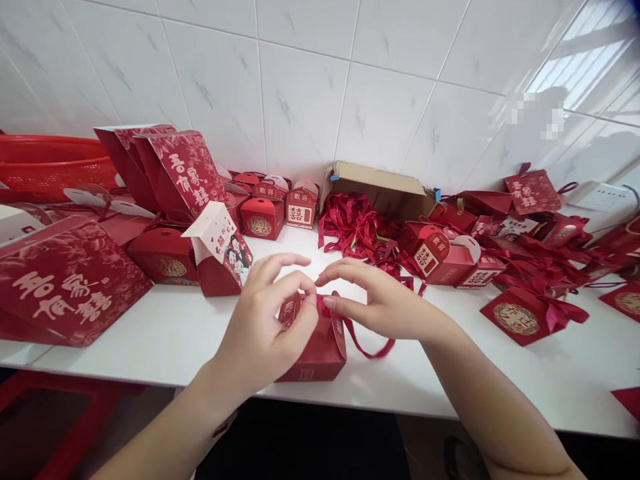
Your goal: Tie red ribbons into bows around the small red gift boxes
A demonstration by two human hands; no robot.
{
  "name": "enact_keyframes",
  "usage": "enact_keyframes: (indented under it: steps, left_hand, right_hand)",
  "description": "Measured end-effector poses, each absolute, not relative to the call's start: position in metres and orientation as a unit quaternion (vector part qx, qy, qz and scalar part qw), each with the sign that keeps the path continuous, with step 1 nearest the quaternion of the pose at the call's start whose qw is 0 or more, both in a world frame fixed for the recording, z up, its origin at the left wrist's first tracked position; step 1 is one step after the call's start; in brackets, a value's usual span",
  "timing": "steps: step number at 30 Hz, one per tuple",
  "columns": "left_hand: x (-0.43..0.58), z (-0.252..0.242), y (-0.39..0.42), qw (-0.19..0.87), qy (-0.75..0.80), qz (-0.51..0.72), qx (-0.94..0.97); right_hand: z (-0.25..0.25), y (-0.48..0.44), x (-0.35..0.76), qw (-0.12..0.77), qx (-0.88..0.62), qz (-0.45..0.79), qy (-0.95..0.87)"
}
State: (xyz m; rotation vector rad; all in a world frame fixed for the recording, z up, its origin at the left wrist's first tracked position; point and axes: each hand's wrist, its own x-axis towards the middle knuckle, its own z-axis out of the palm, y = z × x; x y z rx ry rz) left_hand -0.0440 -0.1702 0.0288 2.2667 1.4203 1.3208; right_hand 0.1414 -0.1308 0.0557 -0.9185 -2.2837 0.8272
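A small red gift box (pixel 320 353) stands on the white table in front of me, with its handle top partly covered by my fingers. A dark red ribbon (pixel 373 355) is at the top of this box, and one loose end curves down to the right onto the table. The thumb and forefinger of my left hand (pixel 270 317) pinch the ribbon above the box. From the other side, my right hand (pixel 375 300) has its thumb against the ribbon and its fingers curled close by, so it also grips there. The knot itself is mostly hidden.
A heap of red ribbons (pixel 350 223) spills from a cardboard box (pixel 383 180) at the wall. Red gift boxes (pixel 263 217) and larger red bags (pixel 75 280) crowd the left. More ribboned boxes (pixel 525 313) lie right. A red plastic basket (pixel 55 160) stands far left.
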Motion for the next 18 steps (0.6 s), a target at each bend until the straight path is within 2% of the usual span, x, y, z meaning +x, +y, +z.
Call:
enact_keyframes:
  steps: [5, 11, 13, 15, 18]
  left_hand:
    - [-0.049, 0.048, -0.181, 0.056, 0.461, 0.500, 0.731]
    - [-0.058, 0.020, -0.201, 0.086, 0.503, 0.433, 0.743]
    - [-0.060, 0.007, -0.204, 0.099, 0.519, 0.446, 0.723]
    - [-0.061, -0.003, -0.205, 0.132, 0.529, 0.484, 0.684]
    - [-0.062, -0.011, -0.205, 0.196, 0.532, 0.548, 0.615]
  right_hand:
    - [0.075, -0.128, 0.133, 0.301, -0.293, 0.397, -0.816]
    - [0.107, -0.154, 0.154, 0.516, -0.258, 0.407, -0.708]
    - [0.115, -0.160, 0.159, 0.557, -0.237, 0.414, -0.680]
    - [0.115, -0.160, 0.157, 0.554, -0.234, 0.420, -0.680]
    - [0.095, -0.150, 0.142, 0.456, -0.275, 0.420, -0.734]
